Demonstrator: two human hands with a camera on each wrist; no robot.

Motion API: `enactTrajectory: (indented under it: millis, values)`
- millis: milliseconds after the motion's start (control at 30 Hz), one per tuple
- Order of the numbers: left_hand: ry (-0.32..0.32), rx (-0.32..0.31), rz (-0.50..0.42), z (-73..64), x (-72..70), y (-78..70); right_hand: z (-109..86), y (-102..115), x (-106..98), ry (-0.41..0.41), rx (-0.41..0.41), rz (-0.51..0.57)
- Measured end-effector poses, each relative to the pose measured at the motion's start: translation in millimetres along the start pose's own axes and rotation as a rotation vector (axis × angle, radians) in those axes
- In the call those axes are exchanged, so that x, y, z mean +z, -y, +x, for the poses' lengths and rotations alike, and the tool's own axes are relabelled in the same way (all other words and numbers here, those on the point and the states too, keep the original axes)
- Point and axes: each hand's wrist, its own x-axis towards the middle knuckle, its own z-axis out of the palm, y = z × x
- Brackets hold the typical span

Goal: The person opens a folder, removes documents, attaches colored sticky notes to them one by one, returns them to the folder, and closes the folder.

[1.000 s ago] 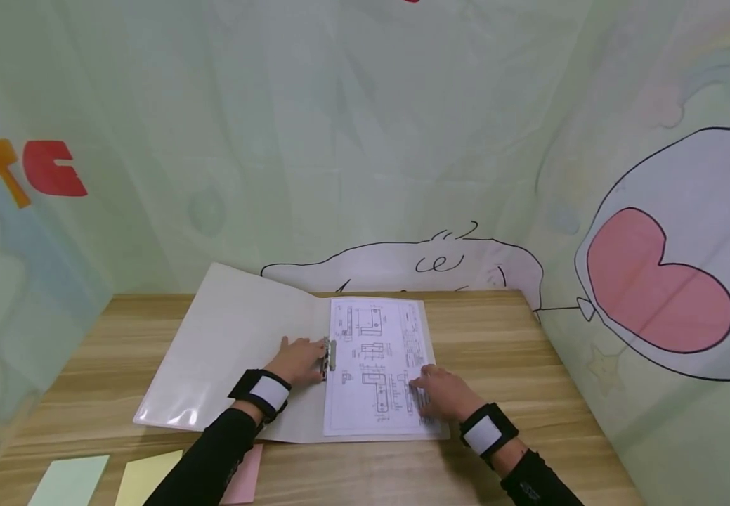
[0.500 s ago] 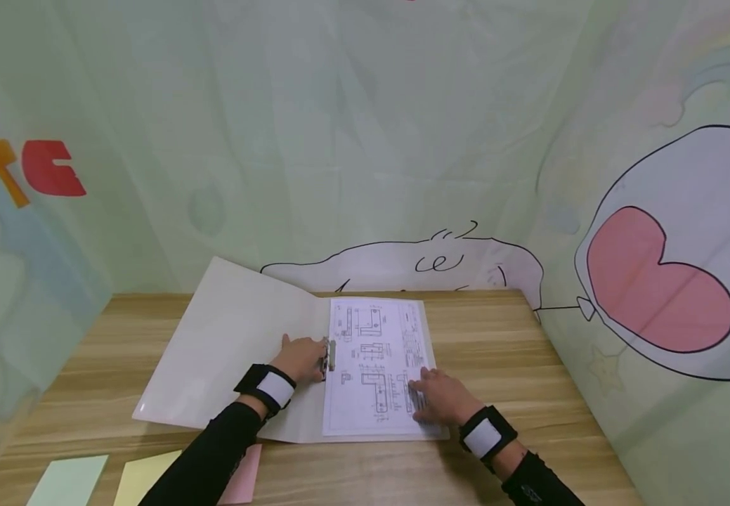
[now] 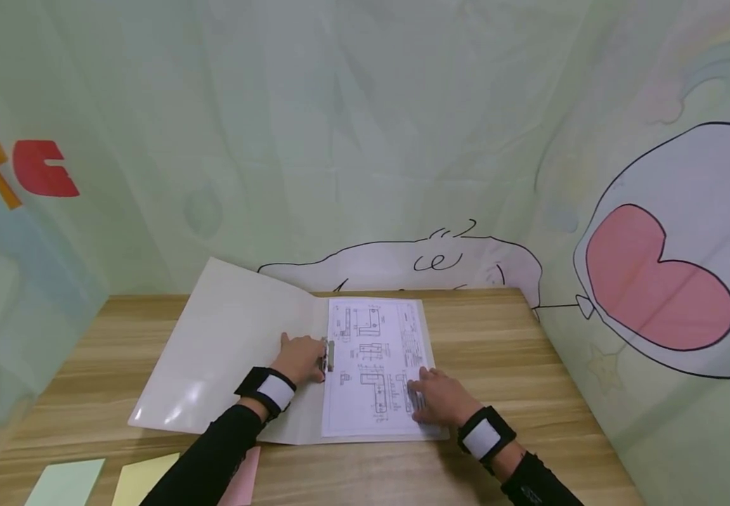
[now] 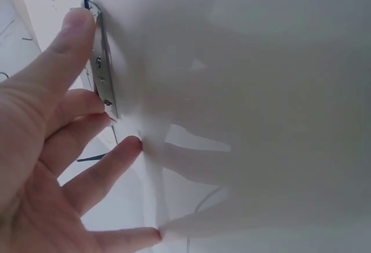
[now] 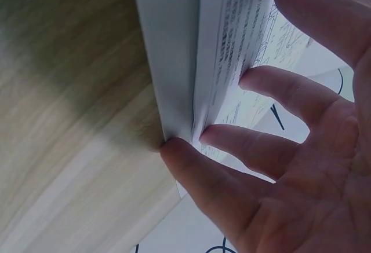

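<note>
A white folder (image 3: pixel 232 337) lies opened on the wooden table, its left cover slightly raised. On its right side lies white paper (image 3: pixel 352 414) printed with technical drawings. A metal clip (image 3: pixel 330 356) sits at the paper's left edge, by the spine. My left hand (image 3: pixel 300 357) holds the clip between thumb and fingers; in the left wrist view the thumb presses on the clip (image 4: pixel 103 73), the outer fingers spread onto the cover. My right hand (image 3: pixel 443 398) rests spread at the paper's lower right, fingertips on the paper and thumb (image 5: pixel 179 154) against the folder's edge.
Green (image 3: pixel 64 481), yellow (image 3: pixel 143 478) and pink (image 3: pixel 242 478) sheets lie along the front left of the wooden table (image 3: pixel 485 337); the left sleeve partly covers the yellow and pink ones. A printed cloth backdrop (image 3: pixel 365 154) stands behind the table.
The left hand and wrist have shifted very slightly at the clip. The folder's left cover has moved a little; the right hand stays in place on the paper.
</note>
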Motion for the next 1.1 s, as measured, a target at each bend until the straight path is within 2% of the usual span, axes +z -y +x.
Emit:
enactTrajectory:
  millis: [167,367,500,600,733,933,1100]
  values:
    - [0.026,0.038,-0.067,0.3,0.0,10.6,-1.6,0,-1,-0.008,-0.009,-0.015]
    - [0.078,0.130,-0.108,0.4,0.7,24.9,-0.8,1,0,-0.006,-0.019,-0.039]
    - [0.090,0.178,-0.179,-5.5,-6.4,30.0,0.0,1,0,0.003,-0.017,-0.042]
    - [0.090,0.189,-0.222,-10.8,-13.2,30.3,-0.3,1,1,-0.009,-0.030,-0.042]
    - [0.084,0.181,-0.225,-13.7,-15.6,26.2,-2.6,0,1,-0.033,-0.061,-0.060]
    - [-0.006,0.080,-0.173,-11.9,-15.4,18.2,-2.5,1,1,-0.064,-0.073,-0.054]
    - [-0.112,0.075,-0.126,-11.3,-20.6,11.9,-1.9,3,0,-0.050,-0.058,-0.055]
